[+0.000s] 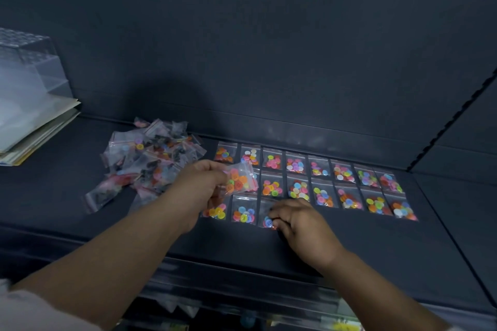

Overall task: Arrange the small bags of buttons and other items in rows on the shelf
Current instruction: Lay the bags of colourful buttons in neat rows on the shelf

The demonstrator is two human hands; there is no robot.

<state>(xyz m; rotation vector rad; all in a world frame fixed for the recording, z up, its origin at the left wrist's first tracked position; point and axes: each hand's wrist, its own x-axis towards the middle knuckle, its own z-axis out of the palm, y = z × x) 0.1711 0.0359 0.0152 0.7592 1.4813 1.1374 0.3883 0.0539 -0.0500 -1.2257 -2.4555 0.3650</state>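
Small clear bags of coloured buttons lie in rows (320, 183) on the dark shelf (349, 244), two long rows and a short front row at the left. An unsorted heap of bags (150, 158) sits to the left of the rows. My left hand (201, 183) pinches a bag of orange buttons (240, 179) and holds it just above the rows' left end. My right hand (298, 219) rests on the front row, its curled fingers on a bag of blue and pink buttons (267, 219), which it partly hides.
A clear plastic box (27, 67) stands at the far left on a stack of papers (35, 131). The shelf's dark back panel (242, 48) rises behind the bags. A slotted upright (451, 121) borders the right. Lower shelves with goods show below the front edge.
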